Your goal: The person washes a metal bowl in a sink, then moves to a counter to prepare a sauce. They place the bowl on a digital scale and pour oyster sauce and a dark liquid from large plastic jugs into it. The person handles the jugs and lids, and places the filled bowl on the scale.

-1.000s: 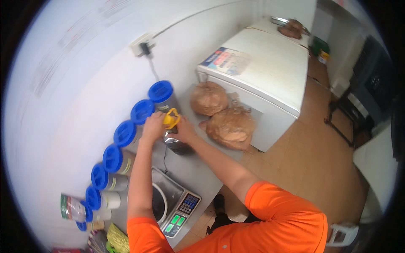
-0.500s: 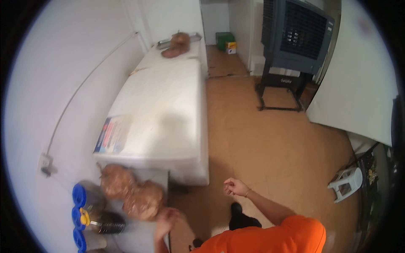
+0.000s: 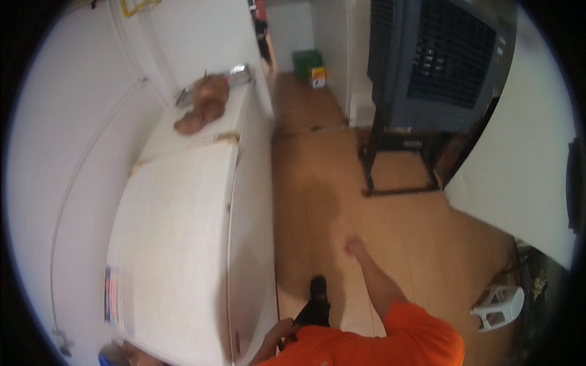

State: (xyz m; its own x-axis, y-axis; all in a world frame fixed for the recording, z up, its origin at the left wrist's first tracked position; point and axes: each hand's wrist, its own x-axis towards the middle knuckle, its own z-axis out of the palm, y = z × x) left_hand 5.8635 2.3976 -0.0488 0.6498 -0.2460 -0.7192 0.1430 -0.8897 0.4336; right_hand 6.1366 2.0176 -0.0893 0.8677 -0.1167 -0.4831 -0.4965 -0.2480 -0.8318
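Note:
My right hand hangs ahead of my body over the brown floor. Its fingers look loosely curled, somewhat smeared by motion, with nothing seen in them. Low beside my waist is my left hand, close to the side of the long white chest freezer; its fingers are blurred and I cannot make out how they lie. On the freezer's far end rest brown plastic-wrapped bundles, beside a shiny metal tray.
A grey air cooler stands on a black wheeled frame at the right. Below it is a white plastic stool. A doorway ahead shows a green crate and a small yellow-and-white box. Another person is partly visible there.
I have moved forward along the freezer; the near table with its brown bags and blue-lidded jars has mostly left view. My right hand swung forward, my left hand moved in beside my waist.

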